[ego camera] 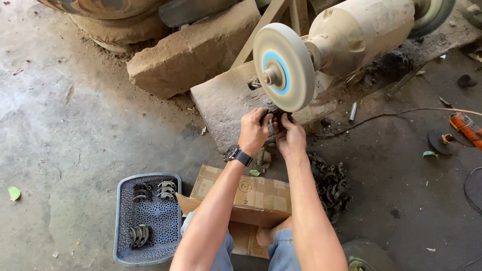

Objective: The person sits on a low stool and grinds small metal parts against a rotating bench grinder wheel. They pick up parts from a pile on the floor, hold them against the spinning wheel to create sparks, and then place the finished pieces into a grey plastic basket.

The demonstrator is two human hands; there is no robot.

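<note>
Two bare forearms, mine, rise from the lower edge over my blue denim knees. Nearest me on the left sits a grey perforated plastic basket (146, 221) with a few curved, shiny metal pieces (139, 235) grouped at its near and far ends. Just right of it, under my arms, lies a flattened brown cardboard box (256, 193). To the right of my right forearm, a heap of dark, dull metal parts (331, 184) rests on the concrete floor (75, 135).

Farther out, my left hand (253, 131), with a dark wristwatch (237, 154) at the wrist, and my right hand (290, 136) meet side by side, fingers curled and closed together on a small dark metal part (274, 114). Only a sliver of that part shows between my fingertips; its exact shape cannot be told. It sits at the upper tips of both hands, pressed up against the lower rim of the pale round buffing wheel (283, 66), which has a blue ring about its hub and looks blurred.

Beyond the wheel, its shaft enters a dust-coated beige motor housing (359, 35), which stands on a grey stone slab (226, 103). A larger tan stone block (193, 52) lies behind that slab to the left. At far right, an orange tool (466, 128) and a thin cable (401, 113) lie on the darker, sooty ground.
</note>
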